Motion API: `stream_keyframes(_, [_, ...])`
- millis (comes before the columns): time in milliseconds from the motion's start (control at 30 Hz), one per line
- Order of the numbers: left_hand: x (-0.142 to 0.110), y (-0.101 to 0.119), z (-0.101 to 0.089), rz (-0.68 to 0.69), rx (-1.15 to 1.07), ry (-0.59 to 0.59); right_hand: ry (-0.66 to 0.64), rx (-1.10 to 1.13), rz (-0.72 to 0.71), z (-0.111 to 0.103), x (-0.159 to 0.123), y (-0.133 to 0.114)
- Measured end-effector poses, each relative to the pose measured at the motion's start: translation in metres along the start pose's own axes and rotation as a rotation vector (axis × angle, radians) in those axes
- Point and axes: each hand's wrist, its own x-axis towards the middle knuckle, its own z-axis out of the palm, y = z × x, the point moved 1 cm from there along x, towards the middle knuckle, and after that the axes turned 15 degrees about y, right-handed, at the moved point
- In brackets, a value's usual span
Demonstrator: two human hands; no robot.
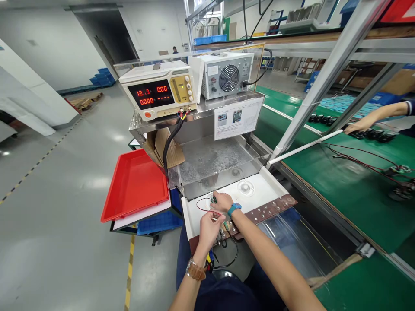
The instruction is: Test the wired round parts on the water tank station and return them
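Note:
My left hand (210,226), with a brown-strapped watch on its wrist, pinches the end of a thin red wire (200,208) over the brown strip (270,210) dotted with metal studs. From there the wire loops left and back to a small green circuit board (213,199). My right hand (223,202), wearing a blue-green wristband, has its fingers closed on this board above the white tray (261,183); they cover most of it. A round fitting (246,188) sits in the tray to the right. By my left fingertips is a green clip (226,226), close to black cables (237,250).
Behind the tray stand a power supply (155,93) with lit red digits and a grey fan-backed unit (228,77). A red bin (138,183) is at left. A slanted metal post (301,108) borders the green conveyor (356,190), where another person's hand (358,126) touches black parts.

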Motion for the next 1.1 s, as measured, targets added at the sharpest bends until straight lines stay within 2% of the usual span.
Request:
stream_keyframes(133, [0.006, -0.012, 0.006, 0.033, 0.106, 0.016, 0.009, 0.004, 0.0, 0.0, 0.0, 0.001])
stream_keyframes(367, [0.01, -0.023, 0.01, -0.04, 0.133, 0.029, 0.016, 0.002, -0.003, 0.001, 0.001, 0.001])
stream_keyframes(567, [0.012, -0.021, 0.012, -0.058, 0.132, 0.055, 0.011, 0.013, -0.003, 0.002, 0.001, 0.003])
stream_keyframes(767, [0.011, -0.018, 0.014, -0.089, 0.231, 0.095, 0.008, 0.015, 0.01, 0.004, 0.001, 0.003])
stream_keyframes(1100, [0.013, -0.02, 0.015, -0.089, 0.288, 0.091, 0.019, 0.018, 0.013, 0.004, 0.001, 0.003])
